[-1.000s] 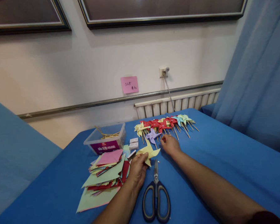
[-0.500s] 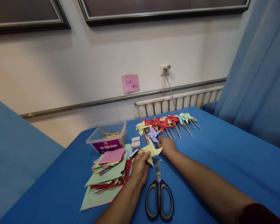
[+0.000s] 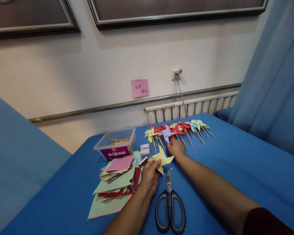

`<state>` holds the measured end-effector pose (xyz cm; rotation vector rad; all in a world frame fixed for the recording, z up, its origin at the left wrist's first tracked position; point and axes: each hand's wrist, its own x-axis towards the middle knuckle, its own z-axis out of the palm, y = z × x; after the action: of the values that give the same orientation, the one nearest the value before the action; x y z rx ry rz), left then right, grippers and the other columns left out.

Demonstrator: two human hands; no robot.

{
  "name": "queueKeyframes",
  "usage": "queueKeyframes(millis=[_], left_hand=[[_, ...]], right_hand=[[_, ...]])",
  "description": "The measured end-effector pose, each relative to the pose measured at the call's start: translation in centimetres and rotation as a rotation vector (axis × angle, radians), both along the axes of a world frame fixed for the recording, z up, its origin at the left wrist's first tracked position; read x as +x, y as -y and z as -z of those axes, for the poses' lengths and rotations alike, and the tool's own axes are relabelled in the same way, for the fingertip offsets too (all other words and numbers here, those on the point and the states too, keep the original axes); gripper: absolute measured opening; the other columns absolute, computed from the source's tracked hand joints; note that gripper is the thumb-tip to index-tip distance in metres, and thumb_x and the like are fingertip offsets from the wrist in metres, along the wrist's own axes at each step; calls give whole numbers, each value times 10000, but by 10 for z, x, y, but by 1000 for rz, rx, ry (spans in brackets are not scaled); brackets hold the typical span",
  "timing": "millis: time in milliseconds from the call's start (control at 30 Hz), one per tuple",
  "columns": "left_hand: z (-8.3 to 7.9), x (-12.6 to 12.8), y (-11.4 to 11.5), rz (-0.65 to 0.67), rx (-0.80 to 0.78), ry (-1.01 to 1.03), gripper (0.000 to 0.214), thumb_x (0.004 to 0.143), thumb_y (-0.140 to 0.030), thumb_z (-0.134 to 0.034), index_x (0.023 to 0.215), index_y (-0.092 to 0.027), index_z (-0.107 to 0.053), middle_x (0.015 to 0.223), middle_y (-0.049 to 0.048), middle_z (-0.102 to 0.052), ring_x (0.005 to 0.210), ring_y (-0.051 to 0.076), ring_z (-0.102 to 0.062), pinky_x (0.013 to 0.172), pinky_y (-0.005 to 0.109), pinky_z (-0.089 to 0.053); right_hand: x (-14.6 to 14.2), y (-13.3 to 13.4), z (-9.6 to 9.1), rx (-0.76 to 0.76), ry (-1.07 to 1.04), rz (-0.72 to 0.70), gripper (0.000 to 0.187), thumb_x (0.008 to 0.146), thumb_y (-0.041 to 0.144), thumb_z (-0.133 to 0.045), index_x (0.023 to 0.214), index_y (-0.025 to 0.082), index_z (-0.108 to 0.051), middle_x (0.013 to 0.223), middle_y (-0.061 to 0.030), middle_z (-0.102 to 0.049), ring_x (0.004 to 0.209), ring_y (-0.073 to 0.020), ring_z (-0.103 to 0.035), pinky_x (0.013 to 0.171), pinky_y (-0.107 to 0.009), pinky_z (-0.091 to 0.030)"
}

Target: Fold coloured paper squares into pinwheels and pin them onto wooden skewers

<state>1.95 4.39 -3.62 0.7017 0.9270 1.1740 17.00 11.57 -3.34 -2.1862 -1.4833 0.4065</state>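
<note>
My left hand (image 3: 150, 178) pinches a folded yellow paper pinwheel head (image 3: 161, 158) just above the blue table (image 3: 235, 169). My right hand (image 3: 176, 148) is stretched forward with closed fingers on the stick of a purple pinwheel (image 3: 167, 133). That pinwheel lies on the near edge of a row of finished pinwheels (image 3: 178, 129), red, yellow and light green, on wooden sticks. Grey-handled scissors (image 3: 170, 204) lie shut between my forearms.
A messy pile of coloured paper squares (image 3: 115, 181) lies left of my left hand. Behind it stands a clear plastic box of sticks (image 3: 116, 145) and small white boxes (image 3: 145, 149). A radiator (image 3: 193, 106), a pink wall note (image 3: 139, 87) and blue curtains (image 3: 271, 78) border the table.
My right hand has pushed the purple pinwheel away from me, up into the row of finished ones. My left hand keeps its hold on the yellow pinwheel head.
</note>
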Motion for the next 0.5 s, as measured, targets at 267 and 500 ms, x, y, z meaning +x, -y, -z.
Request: queueKeyframes(millis=[267, 500], left_hand=[[1, 0, -1, -5, -8, -25, 232, 572, -251, -793, 620, -132, -599, 599, 26, -635, 548, 125, -576, 576, 248, -465], [0, 1, -1, 16, -12, -34, 218, 584, -256, -785, 659, -118, -634, 635, 48, -655, 568, 143, -592, 584, 262, -468]], right_hand=[[1, -6, 2, 18, -4, -7, 324, 888, 421, -450, 922, 181, -664, 969, -130, -710, 903, -222, -652, 728, -291, -430], [-5, -11, -2, 88, -2, -4, 331, 905, 418, -404, 926, 203, -655, 935, -105, -713, 901, -225, -658, 730, -289, -421]])
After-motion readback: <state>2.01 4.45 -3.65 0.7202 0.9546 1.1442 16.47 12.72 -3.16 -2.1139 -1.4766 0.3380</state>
